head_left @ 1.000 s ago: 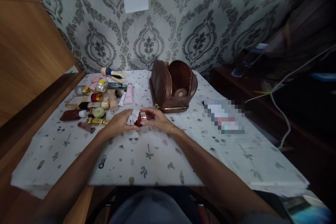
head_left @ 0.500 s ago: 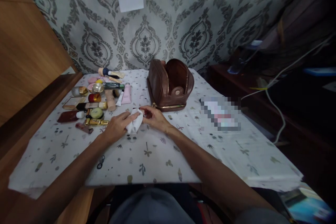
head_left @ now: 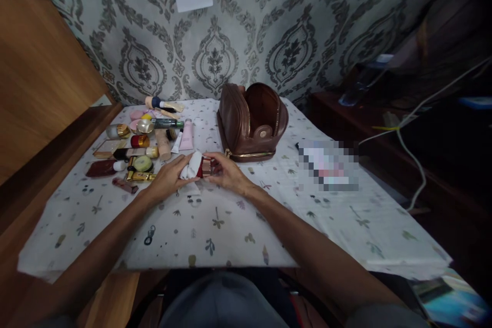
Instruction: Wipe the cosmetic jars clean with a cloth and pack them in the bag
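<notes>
Both hands meet a little behind the middle of the counter (head_left: 230,225), just in front of the open brown bag (head_left: 251,123). The left hand (head_left: 167,180) has its fingers curled around a crumpled white cloth (head_left: 191,165) and presses it against a small red bottle with a shiny cap (head_left: 204,167). The right hand (head_left: 227,171) closes its fingers on the bottle from the other side, at the capped end. So the bottle lies between the two hands, its long axis running roughly left to right, the cap toward the right hand and the red body toward the cloth. Both hands touch it; neither is open.

Toward the back left corner of the counter lies a spread of cosmetics: a pink tube (head_left: 188,135), a dark green tube (head_left: 167,123), a brush (head_left: 161,104), a green-lidded jar (head_left: 143,164) and a flat dark red case (head_left: 100,168). The bag stands near the back edge, unzipped, its mouth facing the person.
</notes>
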Motion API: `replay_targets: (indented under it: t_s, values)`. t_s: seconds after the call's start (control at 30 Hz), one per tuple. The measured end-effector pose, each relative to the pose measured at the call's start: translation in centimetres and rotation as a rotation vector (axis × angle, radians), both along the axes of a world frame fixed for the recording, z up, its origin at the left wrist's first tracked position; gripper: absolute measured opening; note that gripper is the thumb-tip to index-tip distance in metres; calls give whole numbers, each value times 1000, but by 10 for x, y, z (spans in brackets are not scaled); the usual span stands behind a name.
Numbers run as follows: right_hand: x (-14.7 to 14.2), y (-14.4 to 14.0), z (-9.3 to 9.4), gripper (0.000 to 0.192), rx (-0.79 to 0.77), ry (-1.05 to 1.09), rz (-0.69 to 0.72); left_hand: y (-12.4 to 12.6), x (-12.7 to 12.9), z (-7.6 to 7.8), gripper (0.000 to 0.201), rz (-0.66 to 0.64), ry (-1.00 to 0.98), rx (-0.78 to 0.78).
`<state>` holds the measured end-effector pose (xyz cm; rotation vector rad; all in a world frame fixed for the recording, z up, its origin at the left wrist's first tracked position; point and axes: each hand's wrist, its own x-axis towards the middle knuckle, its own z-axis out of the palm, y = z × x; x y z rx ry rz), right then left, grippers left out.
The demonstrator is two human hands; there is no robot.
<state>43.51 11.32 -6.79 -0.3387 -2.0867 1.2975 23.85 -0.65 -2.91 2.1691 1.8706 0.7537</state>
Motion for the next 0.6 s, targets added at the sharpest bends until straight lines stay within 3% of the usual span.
replay_targets:
  t_s: [0.13,0.23,0.4,0.5,0.6]
  values:
    - [0,-4,4,52,-173,-17,27,-6,3,-1,54,-48,-38,60]
    - [1,-6,8,47,-239,-64,22,-11,7,0,55,-60,41,56]
    - [4,-6,14,41,-88,-118,-34,-16,7,-3,54,9,137,54]
    - [5,-3,13,52,-50,-104,-2,-13,2,-5,52,-10,28,57]
    - [5,-1,9,69,-139,-62,75,-9,-2,-6,50,-31,-79,88]
